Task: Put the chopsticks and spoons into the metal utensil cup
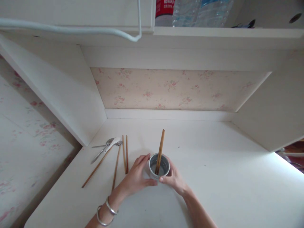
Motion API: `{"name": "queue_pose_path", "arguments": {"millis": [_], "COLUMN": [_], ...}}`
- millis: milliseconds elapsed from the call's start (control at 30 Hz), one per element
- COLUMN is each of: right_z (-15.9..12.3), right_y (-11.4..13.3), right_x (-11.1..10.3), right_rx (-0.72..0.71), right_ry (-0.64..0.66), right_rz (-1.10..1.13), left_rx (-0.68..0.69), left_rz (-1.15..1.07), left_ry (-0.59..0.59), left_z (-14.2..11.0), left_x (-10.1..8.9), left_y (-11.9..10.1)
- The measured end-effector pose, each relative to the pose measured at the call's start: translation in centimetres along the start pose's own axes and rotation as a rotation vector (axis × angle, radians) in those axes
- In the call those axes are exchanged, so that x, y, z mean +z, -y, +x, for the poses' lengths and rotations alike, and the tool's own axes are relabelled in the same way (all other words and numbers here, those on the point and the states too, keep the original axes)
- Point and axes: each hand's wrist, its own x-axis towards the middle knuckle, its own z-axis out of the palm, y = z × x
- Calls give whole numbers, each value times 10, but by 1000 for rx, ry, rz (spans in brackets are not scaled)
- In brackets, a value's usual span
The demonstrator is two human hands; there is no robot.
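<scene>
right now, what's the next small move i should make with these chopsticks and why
Probably reach the left grip to the nearest loose chopstick: two chopsticks lean in the cup, more lie on the table to its left, and the right grip is against the cup, so it could likely steady it.

The cup (167, 165) is silver-grey; the chopsticks in it (160, 152) are golden brown, the loose chopsticks (96, 168) brown. One spoon (112, 144) is white, the metal spoons (109, 141) silver. Bangles (111, 209) are silver, the desk (209, 193) plain white, the wallpaper (147, 94) cream with pink flowers.
</scene>
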Motion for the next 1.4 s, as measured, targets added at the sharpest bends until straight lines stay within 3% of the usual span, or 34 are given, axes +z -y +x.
{"name": "queue_pose_path", "arguments": {"millis": [133,300,400,600,833,1033,1100,1267,1400], "right_z": [-1,-1,-1,0,0,0,0,-1,-1], "right_y": [-9,-17,-18,-16,-13,-11,-11,-12,-13], "right_x": [-2,-6,-7,-8,-7,-6,-6,-6,-6], "right_rx": [4,12,3,0,-9,-26,-25,-16,-31], "right_ry": [-16,-25,-20,-9,-5,4,3,6,11], "right_rz": [35,38,49,69,53,62,67,68,52], "left_rx": [-151,-394,-472,-514,-488,-515,-465,-185,-113], "left_rz": [260,862,1039,1135,1121,1034,937,516,232], "left_ry": [-42,-207,-171,-129,-85,-167,-193,-302,-365], "left_z": [3,14,18,26,31,33,35,39,45], "left_x": [-34,-71,-76,-68,-70,-80,-83,-81,-69], "left_y": [9,26,39,54,51,16,-1,-48,-77]}}
